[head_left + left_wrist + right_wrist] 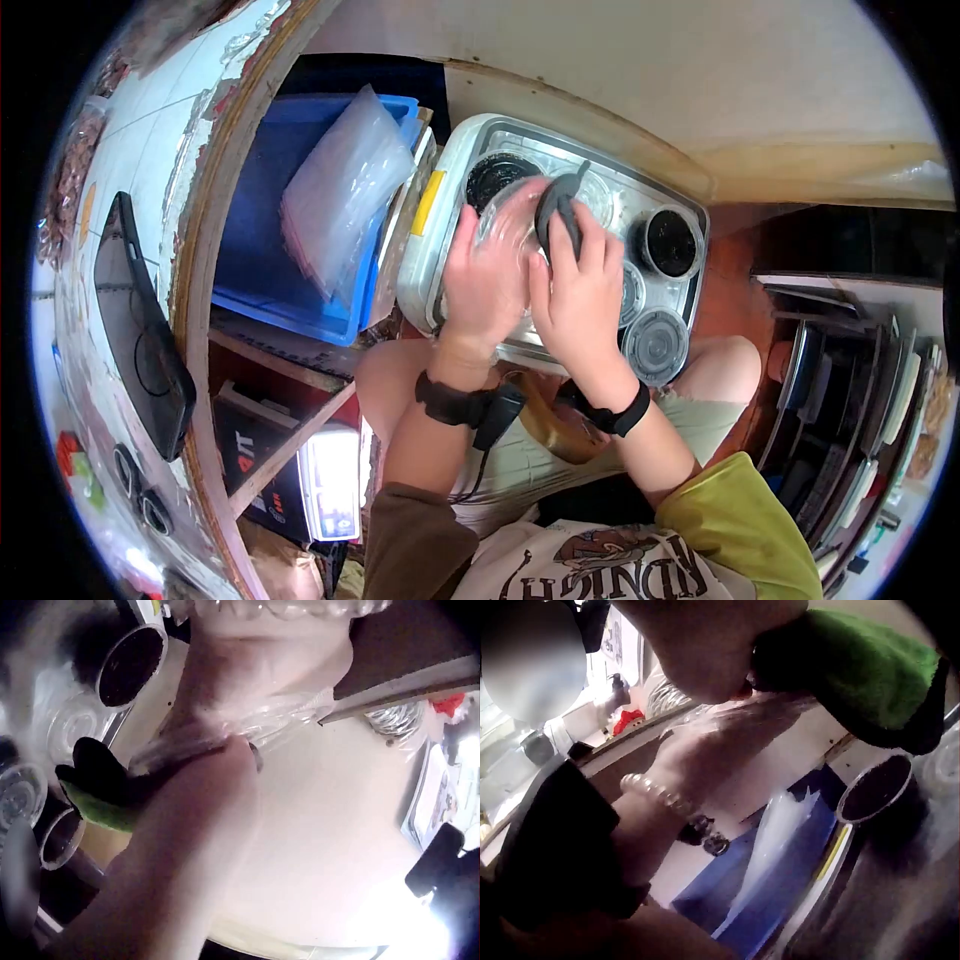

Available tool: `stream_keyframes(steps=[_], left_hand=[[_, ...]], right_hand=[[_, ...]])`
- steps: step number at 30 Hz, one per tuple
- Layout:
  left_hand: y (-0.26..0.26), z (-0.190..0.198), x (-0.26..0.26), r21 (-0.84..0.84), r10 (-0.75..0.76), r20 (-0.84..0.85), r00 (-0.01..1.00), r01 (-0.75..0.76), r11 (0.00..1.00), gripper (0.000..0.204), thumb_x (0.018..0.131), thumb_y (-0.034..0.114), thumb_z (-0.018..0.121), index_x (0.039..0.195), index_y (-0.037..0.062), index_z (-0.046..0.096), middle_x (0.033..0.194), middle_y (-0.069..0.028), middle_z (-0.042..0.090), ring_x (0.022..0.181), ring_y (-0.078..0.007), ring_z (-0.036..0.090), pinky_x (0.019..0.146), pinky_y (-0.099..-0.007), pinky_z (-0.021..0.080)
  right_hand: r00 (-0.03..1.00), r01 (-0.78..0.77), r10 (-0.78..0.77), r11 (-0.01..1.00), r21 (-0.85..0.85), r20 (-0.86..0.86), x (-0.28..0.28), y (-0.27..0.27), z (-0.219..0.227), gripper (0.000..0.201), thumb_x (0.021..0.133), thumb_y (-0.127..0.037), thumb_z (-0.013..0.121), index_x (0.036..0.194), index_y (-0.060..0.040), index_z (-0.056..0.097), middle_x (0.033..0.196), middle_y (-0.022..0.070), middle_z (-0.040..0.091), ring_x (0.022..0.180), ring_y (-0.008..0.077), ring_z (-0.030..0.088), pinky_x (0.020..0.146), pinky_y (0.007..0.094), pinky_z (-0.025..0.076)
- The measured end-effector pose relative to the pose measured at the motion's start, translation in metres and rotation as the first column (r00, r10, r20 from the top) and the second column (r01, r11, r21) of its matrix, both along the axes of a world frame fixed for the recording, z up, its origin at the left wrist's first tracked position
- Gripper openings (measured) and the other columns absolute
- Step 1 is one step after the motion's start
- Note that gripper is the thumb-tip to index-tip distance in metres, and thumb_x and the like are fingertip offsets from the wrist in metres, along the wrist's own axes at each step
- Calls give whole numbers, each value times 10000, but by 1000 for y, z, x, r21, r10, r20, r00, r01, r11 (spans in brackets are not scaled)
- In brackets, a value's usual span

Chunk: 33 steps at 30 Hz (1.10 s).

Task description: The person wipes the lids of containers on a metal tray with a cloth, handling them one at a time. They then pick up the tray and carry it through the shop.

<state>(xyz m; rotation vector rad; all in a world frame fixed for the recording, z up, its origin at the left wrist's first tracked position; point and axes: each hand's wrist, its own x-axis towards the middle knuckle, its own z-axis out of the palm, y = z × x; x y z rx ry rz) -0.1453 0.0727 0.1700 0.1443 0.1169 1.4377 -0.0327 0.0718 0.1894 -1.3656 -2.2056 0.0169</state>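
My left hand holds a clear, thin plastic piece, round in outline, over the tray; its exact form is blurred. Close beside it, my right hand grips a folded dark cloth against the plastic. That cloth shows green and black in the right wrist view. Clear plastic stretches between the left hand and the right hand. Below them a metal tray bears round containers with black contents and a round clear lid.
Left of the tray stands a blue bin with plastic bags on it. A dark phone lies on the ledge at far left. A rack of dark items is at right. The tray stands close to the person's legs.
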Motion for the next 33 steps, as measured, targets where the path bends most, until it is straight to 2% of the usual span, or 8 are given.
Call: stream_keyframes(steps=[1,5,14,16,17,21,25,33], left_hand=[[0,4,0,41,-32,-17,999,33,999,782,951,569,226,1458,-26,209,1502,-147,268,1396,-235,241,1151,-353,141],[-2,8,0,162,-67,-73,995,78,984,905,896,652,267,1484,-11,84,1549,-126,155,1432,-243,142,1159,-372,94],[-9,15,-7,86,-70,141,988,58,995,848,898,673,228,1506,104,69,1550,-152,148,1415,-320,179,1147,-459,122],[-10,16,-8,90,-28,113,993,18,996,838,895,686,215,1514,142,64,1550,-160,144,1410,-344,188,1142,-488,133],[-7,14,-10,87,-11,14,1000,10,996,869,855,752,212,1518,213,53,1549,-172,137,1394,-416,188,1119,-544,157],[-6,7,-24,119,64,-13,998,-62,991,914,817,796,235,1518,244,35,1560,-167,79,1390,-449,165,1115,-544,159],[-3,2,-24,195,59,66,996,-71,978,867,837,769,239,1518,266,47,1564,-159,65,1401,-430,145,1114,-547,151],[-5,9,-4,46,86,-58,995,-84,995,757,885,575,322,1518,223,98,1559,-141,125,1428,-318,138,1149,-469,70]], right_hand=[[1000,-6,6,1000,-19,-29,1,1,0,446,820,-181,586,1216,14,528,1334,199,435,1086,389,456,912,459,387],[987,-114,108,993,-36,-122,2,6,-1,504,836,-259,571,1253,18,507,1428,203,364,1285,402,340,999,503,282],[961,-276,277,953,-125,-10,-6,0,3,731,810,-546,535,1307,-13,478,1509,184,270,1407,404,177,1100,542,111],[885,-455,466,870,-188,15,-5,-2,11,709,786,-567,556,1260,-40,529,1504,158,296,1404,403,191,1100,569,101],[860,-507,507,841,-189,-54,-8,-3,14,676,767,-565,583,1221,-64,565,1491,129,327,1407,397,190,1092,602,105],[764,-639,634,718,-277,-120,-5,-11,10,654,751,-529,623,1221,-77,571,1484,112,342,1420,376,173,1084,632,106],[758,-647,633,703,-295,-154,-4,-12,8,650,755,-509,628,1228,-68,564,1492,123,323,1423,397,139,1078,651,84],[935,-355,346,891,-283,-82,-24,8,4,682,826,-480,563,1374,-96,435,1545,232,79,1369,565,5,1016,722,32]])
